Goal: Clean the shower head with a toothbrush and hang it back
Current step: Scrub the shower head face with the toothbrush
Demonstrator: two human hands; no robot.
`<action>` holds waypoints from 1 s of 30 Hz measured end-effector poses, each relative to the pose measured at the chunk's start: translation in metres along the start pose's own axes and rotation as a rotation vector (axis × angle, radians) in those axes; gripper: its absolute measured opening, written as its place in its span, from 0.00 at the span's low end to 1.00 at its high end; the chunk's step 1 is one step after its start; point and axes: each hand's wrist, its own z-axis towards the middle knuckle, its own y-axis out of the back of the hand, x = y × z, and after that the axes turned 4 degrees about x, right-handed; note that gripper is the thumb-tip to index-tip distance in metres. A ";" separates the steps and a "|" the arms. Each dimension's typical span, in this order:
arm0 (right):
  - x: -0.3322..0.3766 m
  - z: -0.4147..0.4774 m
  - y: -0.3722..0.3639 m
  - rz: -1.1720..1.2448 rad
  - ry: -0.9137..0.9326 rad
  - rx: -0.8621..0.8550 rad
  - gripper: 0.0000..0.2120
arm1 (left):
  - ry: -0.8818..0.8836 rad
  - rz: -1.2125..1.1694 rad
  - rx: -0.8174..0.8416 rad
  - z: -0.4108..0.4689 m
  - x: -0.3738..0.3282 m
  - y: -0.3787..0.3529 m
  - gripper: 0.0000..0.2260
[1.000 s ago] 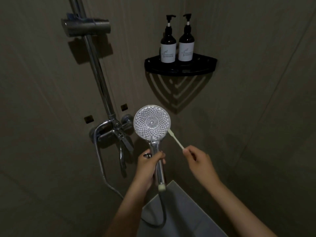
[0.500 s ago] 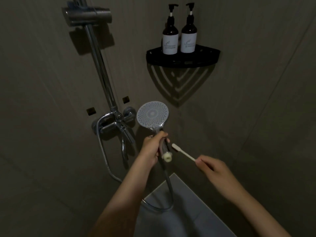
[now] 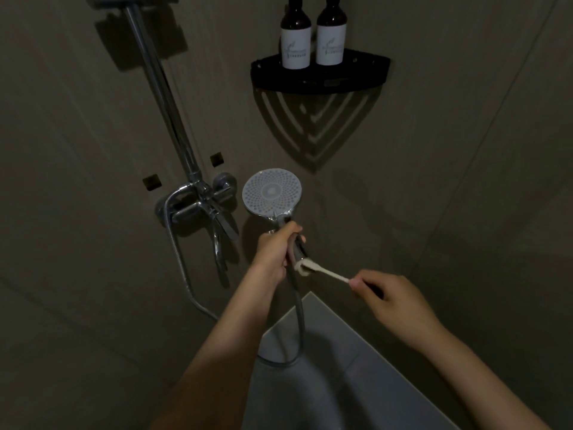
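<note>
Left hand (image 3: 277,251) grips the shower head (image 3: 272,192) by its handle, spray face just right of the mixer tap (image 3: 198,206); right hand (image 3: 392,297) pinches the toothbrush (image 3: 325,272), bristles touching the handle's base.

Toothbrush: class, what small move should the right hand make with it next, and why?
Probably a short back-and-forth scrub. The toothbrush lies head-first against the pale collar at the foot of the shower head, whose handle the left hand grips; the right hand pinches the brush's tail.
</note>
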 end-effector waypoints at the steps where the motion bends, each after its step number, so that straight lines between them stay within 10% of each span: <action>1: -0.004 -0.003 0.002 0.019 -0.014 -0.022 0.14 | 0.006 -0.011 -0.007 0.000 0.001 0.003 0.06; 30: 0.016 -0.015 -0.016 0.219 -0.035 -0.227 0.11 | 0.198 -0.207 0.256 -0.026 0.009 0.001 0.08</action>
